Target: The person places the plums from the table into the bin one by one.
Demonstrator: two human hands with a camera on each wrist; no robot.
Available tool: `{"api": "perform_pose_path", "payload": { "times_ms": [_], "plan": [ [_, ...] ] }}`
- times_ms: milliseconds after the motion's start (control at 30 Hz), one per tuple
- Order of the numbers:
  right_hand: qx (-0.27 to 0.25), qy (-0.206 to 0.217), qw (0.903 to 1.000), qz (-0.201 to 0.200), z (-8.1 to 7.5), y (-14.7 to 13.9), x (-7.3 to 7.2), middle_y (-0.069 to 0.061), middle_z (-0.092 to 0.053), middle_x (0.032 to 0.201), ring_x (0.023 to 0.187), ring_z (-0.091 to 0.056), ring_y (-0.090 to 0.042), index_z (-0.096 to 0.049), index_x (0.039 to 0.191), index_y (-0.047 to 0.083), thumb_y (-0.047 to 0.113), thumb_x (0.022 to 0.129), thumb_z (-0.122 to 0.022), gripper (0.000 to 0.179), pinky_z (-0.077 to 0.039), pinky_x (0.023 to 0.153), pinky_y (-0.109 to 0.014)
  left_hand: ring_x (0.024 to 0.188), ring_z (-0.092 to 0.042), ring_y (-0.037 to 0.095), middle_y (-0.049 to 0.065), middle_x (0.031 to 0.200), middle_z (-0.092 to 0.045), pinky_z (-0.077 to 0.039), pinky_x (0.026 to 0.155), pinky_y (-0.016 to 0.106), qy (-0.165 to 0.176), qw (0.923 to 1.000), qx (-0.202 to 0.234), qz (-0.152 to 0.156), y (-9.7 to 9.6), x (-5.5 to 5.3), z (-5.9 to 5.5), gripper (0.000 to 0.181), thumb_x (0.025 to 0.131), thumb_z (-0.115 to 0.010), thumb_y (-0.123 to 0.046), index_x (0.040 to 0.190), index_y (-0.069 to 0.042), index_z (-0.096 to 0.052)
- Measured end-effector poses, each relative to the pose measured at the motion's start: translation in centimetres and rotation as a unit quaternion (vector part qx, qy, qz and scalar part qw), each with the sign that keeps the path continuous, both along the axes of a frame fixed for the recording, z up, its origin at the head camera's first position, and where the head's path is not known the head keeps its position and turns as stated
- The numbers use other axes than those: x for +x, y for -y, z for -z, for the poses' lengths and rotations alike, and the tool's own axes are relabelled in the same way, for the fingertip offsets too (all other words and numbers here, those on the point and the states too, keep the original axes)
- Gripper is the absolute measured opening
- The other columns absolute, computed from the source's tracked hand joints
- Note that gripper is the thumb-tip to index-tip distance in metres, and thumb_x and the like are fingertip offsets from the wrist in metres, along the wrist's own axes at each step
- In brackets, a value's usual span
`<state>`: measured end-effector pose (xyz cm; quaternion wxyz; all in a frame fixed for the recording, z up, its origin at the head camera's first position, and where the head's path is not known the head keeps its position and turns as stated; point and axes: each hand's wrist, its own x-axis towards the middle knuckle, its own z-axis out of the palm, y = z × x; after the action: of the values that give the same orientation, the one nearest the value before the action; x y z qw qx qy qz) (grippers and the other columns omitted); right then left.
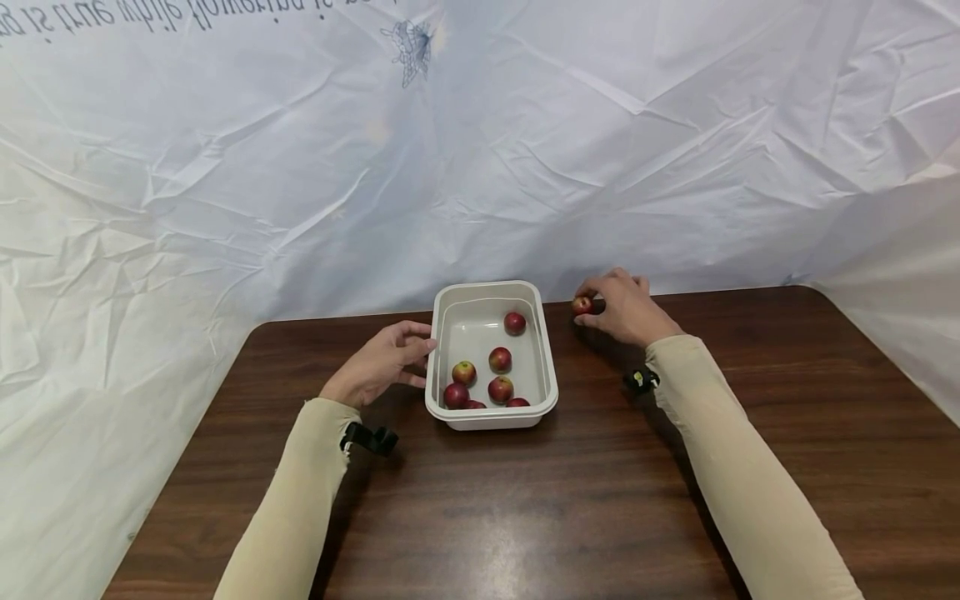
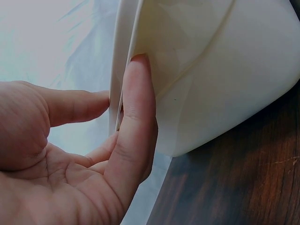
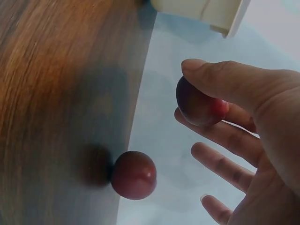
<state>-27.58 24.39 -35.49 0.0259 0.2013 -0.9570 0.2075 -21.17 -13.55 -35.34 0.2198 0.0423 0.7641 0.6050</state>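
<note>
My left hand [image 1: 382, 364] pinches the left rim of a white plastic tub [image 1: 495, 422]. In the left wrist view the thumb presses the rim's edge while the fingers [image 2: 136, 108] lie along the outer wall. Several small red apples [image 1: 500, 360] lie inside the tub, most of them near its front end. Right of the tub, my right hand [image 1: 628, 310] holds a small apple [image 1: 582, 306] between thumb and fingers, with the other fingers spread. Another apple [image 3: 134, 175] sits on the table below that hand in the right wrist view; the hand hides it from the head view.
The dark wooden table [image 1: 487, 500] ends just behind the tub. A wrinkled white cloth [image 1: 525, 167] hangs along its back and sides. Black straps with small devices [image 1: 367, 438] are worn at both wrists.
</note>
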Motion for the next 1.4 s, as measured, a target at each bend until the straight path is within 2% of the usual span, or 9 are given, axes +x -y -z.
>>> {"api": "perform_pose_path", "payload": {
  "times_ms": [200,467,833,1200,1400],
  "plan": [
    [-0.005,-0.010,0.9999,-0.004,-0.6,0.2,0.2,-0.010,-0.072,0.117,0.125,-0.047,-0.035,-0.071,0.118,0.012,0.025,0.090,-0.081,0.032,-0.024,0.105,-0.062,0.107,-0.066,0.026,0.025,0.137,-0.057,-0.063,0.084,0.042,0.004,1.0000,0.001,-0.004,0.0,0.1,0.0,0.044,0.108,-0.052,-0.021,0.147,-0.004,-0.040],
    [-0.003,-0.018,0.9998,-0.010,-1.6,0.7,0.9,-0.011,-0.071,0.123,0.130,-0.045,-0.036,-0.071,0.122,0.012,0.025,0.090,-0.081,0.036,-0.024,0.106,-0.063,0.106,-0.066,0.024,0.024,0.136,-0.058,-0.063,0.084,0.043,0.006,1.0000,0.000,-0.008,0.0,0.1,-0.1,0.043,0.108,-0.053,-0.022,0.146,-0.005,-0.041],
    [-0.005,-0.036,0.9992,-0.017,-2.9,1.2,2.1,-0.009,-0.071,0.122,0.127,-0.046,-0.032,-0.072,0.119,0.015,0.027,0.090,-0.081,0.033,-0.023,0.107,-0.059,0.107,-0.066,0.026,0.025,0.137,-0.057,-0.063,0.085,0.043,0.005,1.0000,0.004,-0.003,-0.1,0.1,-0.2,0.043,0.108,-0.052,-0.022,0.146,-0.004,-0.041],
    [-0.009,-0.060,0.9975,-0.035,-4.4,2.0,3.3,0.000,-0.074,0.109,0.122,-0.048,-0.027,-0.073,0.115,0.018,0.026,0.088,-0.083,0.029,-0.026,0.101,-0.055,0.113,-0.065,0.032,0.026,0.138,-0.056,-0.063,0.085,0.043,0.005,1.0000,0.005,-0.004,-0.1,0.0,0.0,0.044,0.108,-0.052,-0.022,0.146,-0.004,-0.040],
    [-0.009,-0.066,0.9962,-0.057,-5.1,2.5,4.2,0.003,-0.072,0.103,0.114,-0.053,-0.025,-0.072,0.109,0.020,0.025,0.088,-0.083,0.024,-0.031,0.100,-0.052,0.112,-0.065,0.032,0.026,0.137,-0.056,-0.063,0.086,0.043,0.003,1.0000,0.002,0.001,0.0,0.0,0.0,0.046,0.108,-0.052,-0.022,0.147,-0.003,-0.039]
  ]
}}
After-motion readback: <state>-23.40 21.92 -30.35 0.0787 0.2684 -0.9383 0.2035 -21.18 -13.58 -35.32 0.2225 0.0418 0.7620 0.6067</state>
